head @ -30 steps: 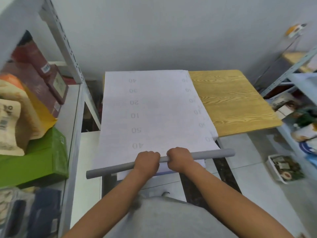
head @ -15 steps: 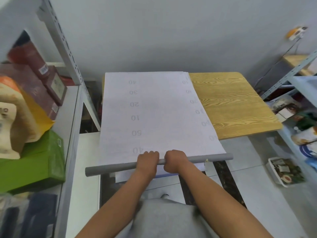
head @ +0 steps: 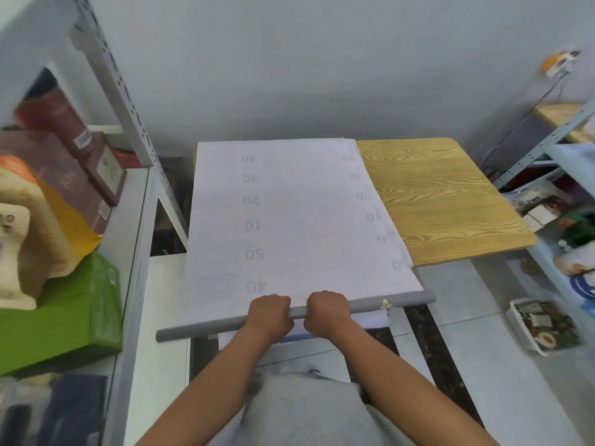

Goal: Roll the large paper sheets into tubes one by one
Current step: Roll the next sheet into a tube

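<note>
A large white paper sheet (head: 289,220) lies flat along the left part of a wooden table (head: 444,201), its far edge at the table's back edge and its near edge hanging just past the table's front; faint mirrored numbers (40, 30, 20, 10, 50, 40) run down its middle, with a second faint column down its right margin; more white sheets show beneath it, peeking out at the right edge and below the near edge; across the near edge lies a grey tube (head: 370,305), running slightly uphill from lower left to upper right and sticking out past both sides of the sheet, with a small yellowish mark near its right end; the left hand (head: 270,317) and the right hand (head: 328,313) sit close together at the tube's middle, knuckles up, fingers curled over and round it so that both grip it, a short stretch of tube bare between them; the fingertips are hidden under the tube; both bare forearms reach in from below, over grey clothing (head: 309,410); to the left stands a metal shelf rack (head: 128,130) bearing a green box (head: 64,320), maroon boxes (head: 70,175) and a paper bag (head: 29,239); to the right a second shelf (head: 547,146) holds blurred packages; a white tray (head: 544,326) of small things rests on the tiled floor (head: 476,365).
</note>
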